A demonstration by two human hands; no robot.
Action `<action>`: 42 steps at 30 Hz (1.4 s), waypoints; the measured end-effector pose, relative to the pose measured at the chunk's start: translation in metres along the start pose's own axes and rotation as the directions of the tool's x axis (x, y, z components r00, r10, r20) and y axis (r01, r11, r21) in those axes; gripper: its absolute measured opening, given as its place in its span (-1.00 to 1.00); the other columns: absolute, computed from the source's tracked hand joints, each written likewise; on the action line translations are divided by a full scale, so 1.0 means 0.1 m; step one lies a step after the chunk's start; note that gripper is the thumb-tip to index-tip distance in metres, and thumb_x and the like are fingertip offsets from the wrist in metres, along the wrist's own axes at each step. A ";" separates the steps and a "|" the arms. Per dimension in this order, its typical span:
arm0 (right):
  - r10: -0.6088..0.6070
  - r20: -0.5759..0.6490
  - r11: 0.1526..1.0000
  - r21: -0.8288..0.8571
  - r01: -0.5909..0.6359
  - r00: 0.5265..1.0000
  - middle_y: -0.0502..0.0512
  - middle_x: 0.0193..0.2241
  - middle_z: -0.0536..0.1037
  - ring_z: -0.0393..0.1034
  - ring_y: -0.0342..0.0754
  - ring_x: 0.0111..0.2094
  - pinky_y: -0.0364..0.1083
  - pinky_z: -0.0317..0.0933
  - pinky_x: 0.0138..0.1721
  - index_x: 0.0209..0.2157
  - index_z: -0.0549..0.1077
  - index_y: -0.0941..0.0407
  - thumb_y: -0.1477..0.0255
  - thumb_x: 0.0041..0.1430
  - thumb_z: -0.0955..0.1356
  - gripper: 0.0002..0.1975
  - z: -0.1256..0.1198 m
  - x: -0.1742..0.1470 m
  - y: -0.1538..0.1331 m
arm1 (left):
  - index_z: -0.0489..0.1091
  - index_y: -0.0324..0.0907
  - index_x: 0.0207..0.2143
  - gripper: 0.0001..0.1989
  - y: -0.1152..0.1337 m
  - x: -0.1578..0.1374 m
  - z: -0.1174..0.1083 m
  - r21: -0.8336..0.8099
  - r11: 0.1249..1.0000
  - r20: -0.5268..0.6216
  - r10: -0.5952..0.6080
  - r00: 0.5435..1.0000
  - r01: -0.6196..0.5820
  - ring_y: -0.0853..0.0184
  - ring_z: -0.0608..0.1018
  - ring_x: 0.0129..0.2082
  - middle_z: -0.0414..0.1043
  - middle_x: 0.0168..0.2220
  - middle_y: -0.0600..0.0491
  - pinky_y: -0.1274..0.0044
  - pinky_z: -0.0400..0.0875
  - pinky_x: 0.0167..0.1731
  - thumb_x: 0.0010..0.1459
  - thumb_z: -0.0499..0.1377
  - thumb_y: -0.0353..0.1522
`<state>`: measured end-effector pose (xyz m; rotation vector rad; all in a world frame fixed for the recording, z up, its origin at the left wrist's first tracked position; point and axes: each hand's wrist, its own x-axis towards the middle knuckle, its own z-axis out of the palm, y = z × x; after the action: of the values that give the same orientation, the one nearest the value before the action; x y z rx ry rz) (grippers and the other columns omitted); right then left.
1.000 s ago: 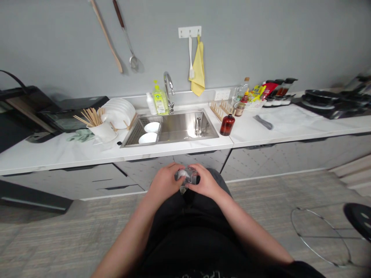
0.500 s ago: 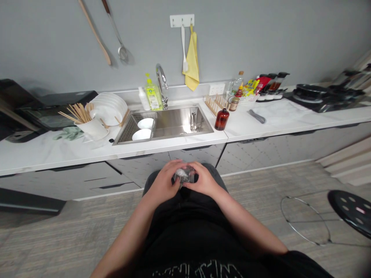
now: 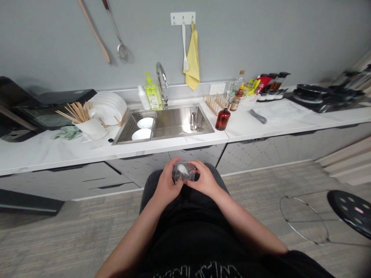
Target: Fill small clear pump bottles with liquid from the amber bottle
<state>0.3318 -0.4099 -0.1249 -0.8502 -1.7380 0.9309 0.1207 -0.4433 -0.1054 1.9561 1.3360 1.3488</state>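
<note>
Over my lap, in front of the cabinet doors, a small clear plastic box (image 3: 189, 172) is held between both hands. Inside or on it shows a whitish item (image 3: 182, 168), too small to name. My left hand (image 3: 169, 183) grips the box's left side, thumb at the near edge and fingers at the far edge. On the other side my right hand (image 3: 204, 179) is curled round the right end. The fingertips partly hide the box. An amber bottle (image 3: 222, 119) without a visible pump stands on the counter beyond my hands, right of the sink (image 3: 174, 121).
White bowls (image 3: 142, 134) sit in the sink's drain basket. Left of it are stacked plates (image 3: 111, 112) and a holder of chopsticks (image 3: 92, 129). A green soap bottle (image 3: 153, 96) stands by the faucet (image 3: 162, 83). At lower right is a black stool (image 3: 350, 212).
My hands have turned the clear box slightly, so more of its face and the whitish item show. The left fingers have lifted off its top toward the far edge.
</note>
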 end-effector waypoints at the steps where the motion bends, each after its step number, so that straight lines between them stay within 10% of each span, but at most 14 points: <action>1: 0.003 0.001 1.000 -0.002 -0.003 1.000 0.20 0.17 0.62 0.64 0.20 0.12 0.17 0.71 0.02 0.27 0.58 -0.06 0.43 0.13 0.64 -0.34 0.00 0.00 0.00 | 0.40 -0.07 0.42 -0.25 -0.01 0.00 0.02 0.005 1.000 -0.035 -0.021 0.999 0.021 -0.04 0.64 0.32 0.58 0.33 -0.18 0.02 0.52 0.39 0.18 0.39 -0.45; 5: 0.014 0.017 1.000 -0.008 -0.014 1.000 0.18 0.16 0.63 0.65 0.18 0.10 0.16 0.71 0.03 0.27 0.58 -0.08 0.43 0.12 0.65 -0.33 0.01 -0.01 0.03 | 0.50 -0.06 0.33 -0.36 -0.03 0.00 0.03 -0.009 0.995 -0.085 -0.099 0.991 0.098 -0.01 0.72 0.17 0.69 0.12 -0.10 0.03 0.58 0.33 0.20 0.45 -0.38; 20: 0.080 0.021 0.995 0.061 -0.081 0.997 0.21 0.15 0.68 0.70 0.19 0.08 0.15 0.72 0.00 0.25 0.57 -0.03 0.28 0.09 0.71 -0.29 0.00 0.03 0.10 | 0.40 -0.02 0.48 -0.23 -0.22 0.06 0.13 -0.455 0.883 0.020 -0.119 0.993 0.116 -0.04 0.65 0.36 0.60 0.36 -0.23 0.05 0.53 0.41 0.28 0.49 -0.22; 25: 0.078 0.022 0.996 0.050 -0.079 0.997 0.24 0.17 0.67 0.69 0.21 0.12 0.16 0.72 0.01 0.26 0.57 -0.04 0.26 0.09 0.72 -0.28 -0.01 0.03 0.11 | 0.50 -0.08 0.32 -0.33 -0.29 0.06 0.16 -0.439 0.876 -0.052 -0.247 0.968 0.200 0.00 0.71 0.24 0.70 0.09 -0.13 0.08 0.54 0.37 0.21 0.53 -0.16; 30: 0.075 0.028 0.995 0.059 -0.076 0.997 0.23 0.18 0.67 0.69 0.22 0.14 0.15 0.72 0.02 0.27 0.57 -0.03 0.28 0.10 0.71 -0.28 0.01 0.03 0.09 | 0.38 0.02 0.49 -0.22 -0.31 0.05 0.12 -0.594 0.789 0.049 -0.163 0.985 0.160 -0.04 0.60 0.43 0.58 0.38 -0.20 0.08 0.52 0.42 0.31 0.47 -0.08; 36: 0.051 0.012 0.999 0.013 -0.052 0.999 0.22 0.12 0.67 0.70 0.22 0.08 0.15 0.73 -0.03 0.24 0.58 -0.05 0.27 0.08 0.72 -0.30 0.07 0.02 0.06 | 0.45 -0.07 0.39 -0.15 -0.31 0.05 0.19 -0.512 0.834 -0.062 -0.275 0.959 0.206 0.01 0.75 0.20 0.73 0.04 -0.11 0.12 0.60 0.34 0.13 0.62 -0.09; 42: 0.055 0.026 0.996 0.076 -0.056 0.998 0.21 0.14 0.68 0.71 0.20 0.07 0.12 0.72 -0.02 0.24 0.58 -0.03 0.22 0.08 0.72 -0.29 0.03 0.03 0.09 | 0.32 0.00 0.53 -0.15 -0.28 0.03 0.15 -0.594 0.784 0.062 -0.176 0.982 0.178 -0.05 0.65 0.39 0.65 0.31 -0.26 0.07 0.58 0.36 0.32 0.51 -0.06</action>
<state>0.3297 -0.4036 -0.1323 -0.8441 -1.6951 1.0416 0.1208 -0.4254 -0.1317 1.3626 0.9005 1.4451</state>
